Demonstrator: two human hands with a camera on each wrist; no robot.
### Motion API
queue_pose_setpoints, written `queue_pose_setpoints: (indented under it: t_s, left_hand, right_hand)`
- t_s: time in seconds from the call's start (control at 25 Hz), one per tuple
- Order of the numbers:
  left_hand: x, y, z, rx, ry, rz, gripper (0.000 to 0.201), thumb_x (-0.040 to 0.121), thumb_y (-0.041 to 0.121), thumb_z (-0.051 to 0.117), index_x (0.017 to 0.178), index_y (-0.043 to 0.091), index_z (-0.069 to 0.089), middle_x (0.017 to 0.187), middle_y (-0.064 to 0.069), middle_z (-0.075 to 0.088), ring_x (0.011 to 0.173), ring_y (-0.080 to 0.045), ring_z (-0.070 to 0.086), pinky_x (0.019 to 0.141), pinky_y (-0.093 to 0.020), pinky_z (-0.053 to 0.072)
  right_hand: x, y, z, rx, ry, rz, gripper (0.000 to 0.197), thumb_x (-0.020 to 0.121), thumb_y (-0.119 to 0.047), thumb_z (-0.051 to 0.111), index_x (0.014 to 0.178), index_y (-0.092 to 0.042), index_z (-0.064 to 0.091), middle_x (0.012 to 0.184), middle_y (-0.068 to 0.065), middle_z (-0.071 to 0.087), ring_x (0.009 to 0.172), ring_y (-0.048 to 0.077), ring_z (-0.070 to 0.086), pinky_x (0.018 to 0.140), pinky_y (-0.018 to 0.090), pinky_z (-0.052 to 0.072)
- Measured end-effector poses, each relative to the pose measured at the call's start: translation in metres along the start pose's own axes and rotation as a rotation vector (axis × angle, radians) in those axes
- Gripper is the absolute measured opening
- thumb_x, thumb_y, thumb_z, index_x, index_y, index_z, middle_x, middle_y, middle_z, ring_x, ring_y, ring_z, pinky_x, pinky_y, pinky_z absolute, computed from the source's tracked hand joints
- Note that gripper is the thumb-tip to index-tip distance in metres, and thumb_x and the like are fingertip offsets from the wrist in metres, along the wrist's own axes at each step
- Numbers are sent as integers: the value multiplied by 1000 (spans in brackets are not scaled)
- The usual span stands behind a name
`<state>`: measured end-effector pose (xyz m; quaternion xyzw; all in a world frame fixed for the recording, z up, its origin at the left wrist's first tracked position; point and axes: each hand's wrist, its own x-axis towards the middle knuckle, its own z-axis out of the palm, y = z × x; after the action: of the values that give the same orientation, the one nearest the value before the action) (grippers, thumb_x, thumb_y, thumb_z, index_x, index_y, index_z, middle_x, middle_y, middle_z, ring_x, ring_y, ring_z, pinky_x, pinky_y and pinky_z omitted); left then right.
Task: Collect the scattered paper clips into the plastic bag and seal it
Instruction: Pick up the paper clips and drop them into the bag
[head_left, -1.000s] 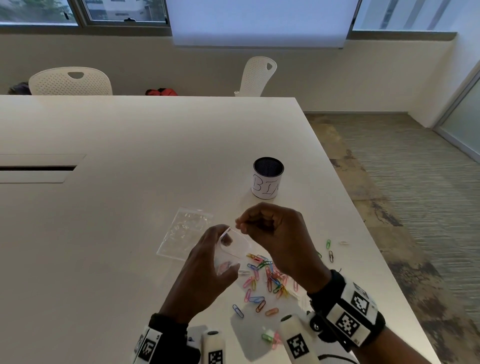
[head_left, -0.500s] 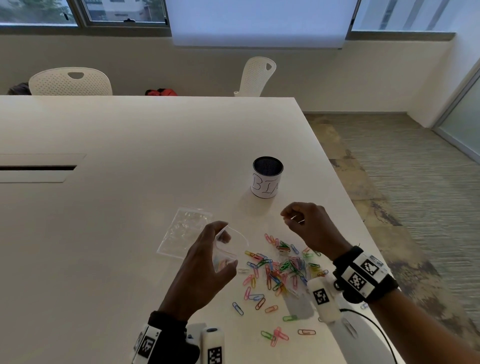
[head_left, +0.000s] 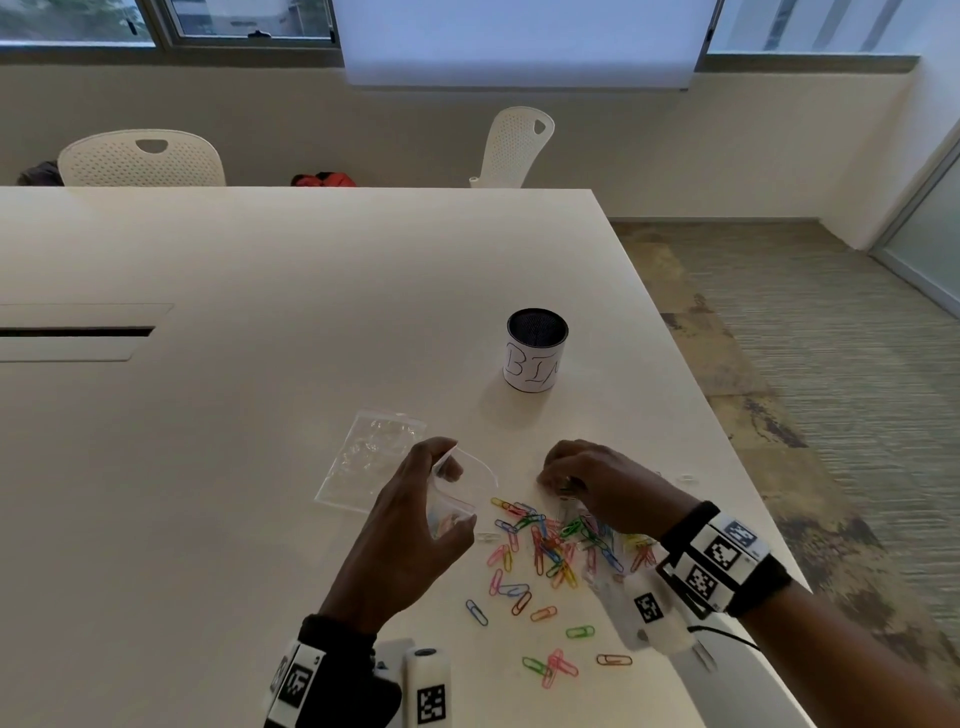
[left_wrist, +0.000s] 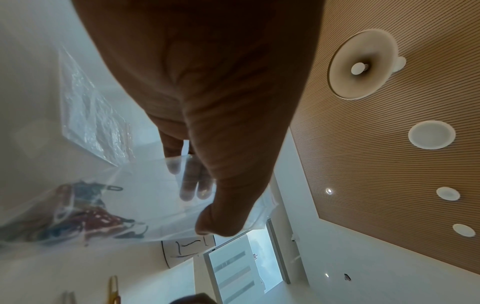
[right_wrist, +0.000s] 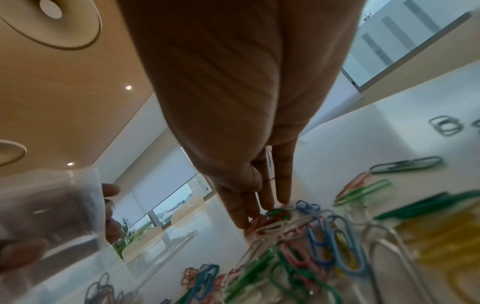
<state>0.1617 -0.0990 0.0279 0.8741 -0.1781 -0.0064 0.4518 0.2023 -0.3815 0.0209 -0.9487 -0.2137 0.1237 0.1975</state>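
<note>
Loose paper clips (head_left: 556, 667) lie scattered at the near edge of the bench (head_left: 208, 467), the main heap of paper clips (head_left: 558, 540) just beyond, pointing every way. The left hand (head_left: 410, 525) pinches the plastic bag (head_left: 454, 486) upright, thumb and fingers (left_wrist: 188, 185) clamped on its rim, mouth facing right, some clips inside. The right hand (head_left: 597, 480), raised half a second ago, has dropped onto the heap's far side, fingers (right_wrist: 283, 185) straight and together, tips touching clips. Farther off, spare bags (head_left: 371, 454) lie flat; a bin (head_left: 535, 356) stands beyond.
</note>
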Motion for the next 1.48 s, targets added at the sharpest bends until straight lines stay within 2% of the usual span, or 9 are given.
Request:
queue_pose_setpoints:
  t_s: [0.12, 0.24, 0.32, 0.52, 0.8, 0.96, 1.12, 1.28, 1.48]
  left_hand:
    - [1, 0, 1, -5, 1, 0, 68, 84, 20, 82, 136, 33, 39, 119, 14, 55, 110, 2, 58, 79, 2, 44]
    - [1, 2, 3, -10, -11, 0, 68, 82, 22, 83, 134, 34, 40, 118, 14, 55, 106, -6, 61, 78, -5, 50]
    - [0, 3, 2, -16, -10, -4, 68, 82, 23, 83, 133, 36, 40, 117, 15, 54, 106, -8, 61, 79, -9, 53]
    - [-1, 4, 2, -21, 3, -12, 68, 82, 21, 82, 133, 37, 40, 117, 14, 55, 108, -3, 59, 78, -3, 49]
    - [-1, 1, 2, -10, 1, -19, 70, 82, 23, 82, 133, 40, 37, 117, 16, 55, 110, -3, 58, 82, -3, 48]
    - [-2, 0, 1, -14, 3, -15, 68, 82, 23, 82, 132, 39, 38, 117, 15, 55, 109, -6, 59, 81, -3, 48]
    - [-3, 1, 0, -24, 7, -13, 67, 83, 21, 82, 132, 37, 40, 117, 14, 56, 109, -6, 60, 80, -3, 48]
    - [-3, 3, 0, -31, 2, -9, 67, 83, 21, 82, 133, 35, 40, 117, 14, 56, 108, -3, 60, 79, -1, 47]
    - [-2, 3, 0, -31, 6, 1, 65, 83, 19, 82, 132, 33, 42, 117, 12, 56, 108, -7, 61, 80, -1, 46]
  right_hand:
    - [-17, -5, -8, 18, -53, 42, 29, 102, -29, 60, 129, -23, 67, 133, -8, 59, 112, 7, 60, 96, 33, 56]
    - [-28, -7, -10, -110, -108, 156, 80, 81, -66, 71, 149, -32, 46, 145, -11, 46, 125, 9, 51, 96, 32, 54]
    - [-31, -10, -3, -132, -120, 180, 95, 71, -73, 75, 152, -36, 39, 146, -8, 42, 127, 11, 47, 96, 32, 54]
    - [-30, -25, 16, -94, -31, 146, 68, 79, -60, 77, 138, -35, 53, 134, -5, 48, 116, 12, 51, 95, 27, 51]
    - [-25, -45, 18, -82, 32, 109, 23, 100, -35, 62, 119, -24, 69, 120, -2, 61, 99, 14, 64, 86, 26, 57]
    - [-23, -40, 21, -122, 64, 109, 19, 102, -14, 56, 109, -17, 73, 111, 1, 66, 89, 14, 68, 80, 30, 61]
    - [-19, -27, 13, -69, 102, 153, 17, 97, -7, 65, 102, -15, 79, 106, 2, 72, 86, 14, 70, 79, 27, 61]
    - [-22, -15, 0, 162, 137, 240, 10, 88, -10, 79, 97, -15, 82, 97, -3, 78, 81, 7, 73, 81, 26, 63]
    - [-28, -22, -19, 703, 257, 339, 12, 83, -7, 83, 95, -10, 81, 86, 5, 81, 81, 15, 78, 72, 22, 60]
